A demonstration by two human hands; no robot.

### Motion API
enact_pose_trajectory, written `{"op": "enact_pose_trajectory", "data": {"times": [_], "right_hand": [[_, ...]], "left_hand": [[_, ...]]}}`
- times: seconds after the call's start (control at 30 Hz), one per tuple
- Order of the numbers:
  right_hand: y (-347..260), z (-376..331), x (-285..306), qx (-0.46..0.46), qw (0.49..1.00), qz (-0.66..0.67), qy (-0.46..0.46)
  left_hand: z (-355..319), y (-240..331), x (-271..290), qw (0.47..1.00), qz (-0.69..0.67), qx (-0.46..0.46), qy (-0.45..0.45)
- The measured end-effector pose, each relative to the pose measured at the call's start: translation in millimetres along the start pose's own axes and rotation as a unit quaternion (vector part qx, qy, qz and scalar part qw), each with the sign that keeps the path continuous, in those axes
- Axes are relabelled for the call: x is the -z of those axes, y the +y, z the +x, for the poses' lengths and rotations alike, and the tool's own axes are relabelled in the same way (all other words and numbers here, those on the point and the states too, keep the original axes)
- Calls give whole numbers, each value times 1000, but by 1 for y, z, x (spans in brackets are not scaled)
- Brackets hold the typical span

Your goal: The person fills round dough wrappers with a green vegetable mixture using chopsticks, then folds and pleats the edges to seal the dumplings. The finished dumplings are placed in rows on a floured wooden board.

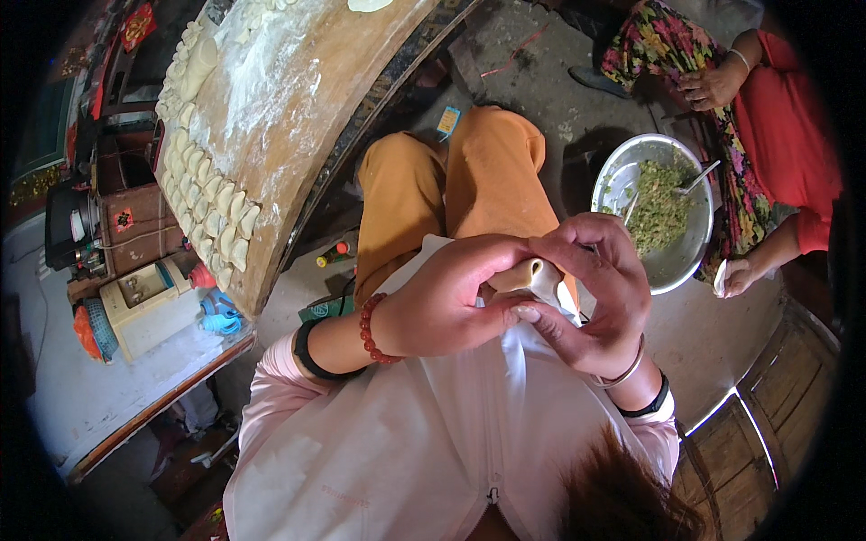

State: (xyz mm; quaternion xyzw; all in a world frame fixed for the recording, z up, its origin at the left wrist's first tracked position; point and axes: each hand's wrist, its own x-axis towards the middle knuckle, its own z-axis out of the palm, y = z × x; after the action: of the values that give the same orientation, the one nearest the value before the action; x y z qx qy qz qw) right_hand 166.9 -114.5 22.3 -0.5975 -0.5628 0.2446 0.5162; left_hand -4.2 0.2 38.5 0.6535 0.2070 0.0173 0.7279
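Both my hands meet in front of my chest around one dumpling (534, 278), its pale wrapper folded with a gap showing at the near end. My left hand (446, 302), with a red bead bracelet above it, pinches one side of the wrapper. From the other side, the thumb and fingers of my right hand (600, 293) press on its edge. Any filling inside is hidden. To the right stands a metal bowl (606, 171) of green chopped filling (663, 203), with a spoon (702, 176) leaning in it.
At the upper left, a floured wooden board (298, 135) carries rows of finished dumplings (212, 212). A person in red (794, 135) sits at the right, one hand holding a wrapper (720, 278). A table (54, 379) with a cream-coloured appliance (153, 307) stands at the left.
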Motion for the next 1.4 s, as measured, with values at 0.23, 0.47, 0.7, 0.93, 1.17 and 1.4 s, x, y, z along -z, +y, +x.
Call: {"op": "enact_pose_trajectory", "data": {"times": [0.23, 0.47, 0.7, 0.93, 1.17, 1.4], "right_hand": [[4, 3, -1, 134, 983, -113, 54], [4, 0, -5, 225, 954, -183, 80], [1, -6, -3, 181, 972, -146, 43], [-4, -4, 0, 81, 992, -91, 9], [9, -4, -7, 170, 975, -134, 42], [12, -7, -11, 222, 955, -183, 75]], "left_hand": [[4, -1, 2, 997, 56, -50, 5], [4, 1, 0, 994, 90, -61, 22], [0, -1, -4, 991, 113, -61, 38], [2, 1, 0, 993, 85, -83, 4], [5, 9, -1, 998, 42, 53, -13], [7, 5, -1, 995, 93, 16, -13]]}}
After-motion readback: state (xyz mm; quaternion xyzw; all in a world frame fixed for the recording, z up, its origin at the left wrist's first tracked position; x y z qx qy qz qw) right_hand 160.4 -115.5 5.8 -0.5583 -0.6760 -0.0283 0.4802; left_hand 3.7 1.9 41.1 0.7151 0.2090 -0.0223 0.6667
